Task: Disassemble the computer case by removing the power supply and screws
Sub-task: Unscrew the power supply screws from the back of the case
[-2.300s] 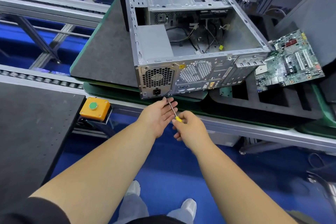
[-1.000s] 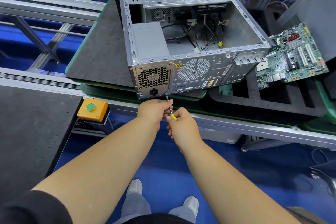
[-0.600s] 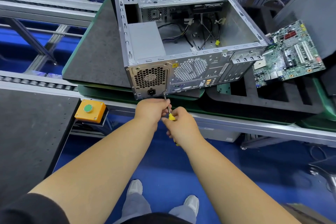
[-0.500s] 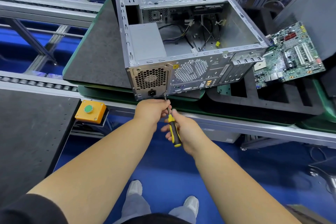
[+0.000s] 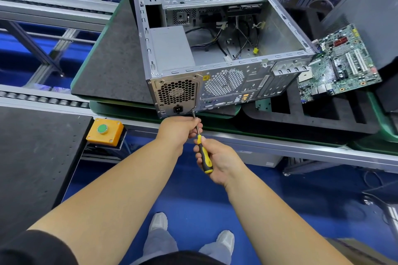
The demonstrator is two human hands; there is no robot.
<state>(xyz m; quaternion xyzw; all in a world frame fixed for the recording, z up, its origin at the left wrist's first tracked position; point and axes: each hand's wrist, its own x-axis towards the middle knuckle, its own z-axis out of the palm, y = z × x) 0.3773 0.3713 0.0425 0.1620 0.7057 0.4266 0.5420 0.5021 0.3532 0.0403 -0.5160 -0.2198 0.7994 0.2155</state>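
1. Two hands on one tool: right hand (image 5: 219, 160) wrapped round the yellow-and-black handle of the screwdriver (image 5: 203, 155), left hand (image 5: 179, 130) curled round the bare shaft just behind the tip, steadying it.
2. Long axis of the tool running up and slightly left from the right hand, tip set at the lower right corner of the power supply (image 5: 176, 94), right beside the power socket; the screw itself too small to make out.
3. Power supply seated in the near left corner of the computer case (image 5: 215, 49), fan grille facing the person, grey body reaching back into the open shell.
4. Case lying on its side on a dark mat (image 5: 112, 64), rear panel just at the near edge of the pallet, so the tip works close above that edge.
5. Left hand nearer the screw, right hand behind it along the same line; turning best driven from the right, guiding from the left.
6. Little room under the tip: conveyor rail (image 5: 280, 146) directly below the hands, likely to catch a dropped screw or let it roll off.
7. Open room behind the handle, toward the body, for drawing the tool back.
8. Loose motherboard (image 5: 340, 64) resting on a black foam tray (image 5: 312, 118) to the right, well clear of the tool.
9. Yellow button box (image 5: 105, 132) to the left of the arms, apart from both hands.
10. Cables still lying inside the shell, probably a snag when the supply comes out.
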